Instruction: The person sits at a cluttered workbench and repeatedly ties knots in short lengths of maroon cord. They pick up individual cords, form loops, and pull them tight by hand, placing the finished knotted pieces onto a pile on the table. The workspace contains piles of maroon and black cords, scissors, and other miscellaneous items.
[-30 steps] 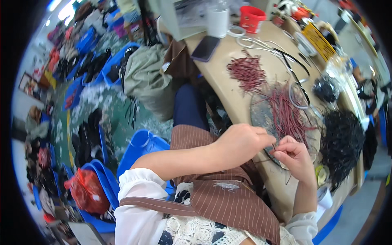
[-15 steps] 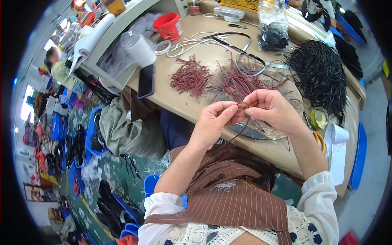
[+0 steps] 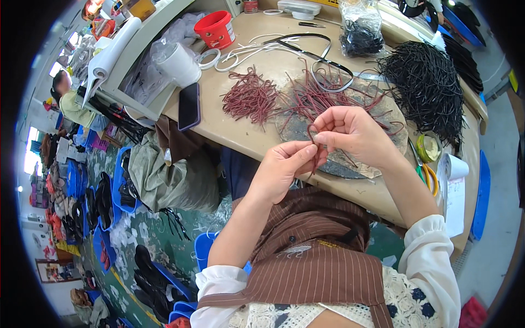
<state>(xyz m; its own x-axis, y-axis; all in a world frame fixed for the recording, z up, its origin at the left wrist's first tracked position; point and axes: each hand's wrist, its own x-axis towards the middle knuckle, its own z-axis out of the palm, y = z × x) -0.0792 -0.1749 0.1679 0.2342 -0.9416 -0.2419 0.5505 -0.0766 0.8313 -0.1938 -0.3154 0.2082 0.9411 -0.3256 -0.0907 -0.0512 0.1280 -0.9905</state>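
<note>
Curving, the thin cord [image 3: 310, 132] looks maroon.

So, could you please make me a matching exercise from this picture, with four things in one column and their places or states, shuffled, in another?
Column one
1. Dark red cord
2. Phone
3. Bucket
4. Black cords

Column two
A. Heaped on the right part of the tabletop
B. Bright red, just beyond a white ring
C. Held by the left hand and the right hand
D. Lying flat near the left edge, its screen dark

Right pairs: 1-C, 2-D, 3-B, 4-A
</note>
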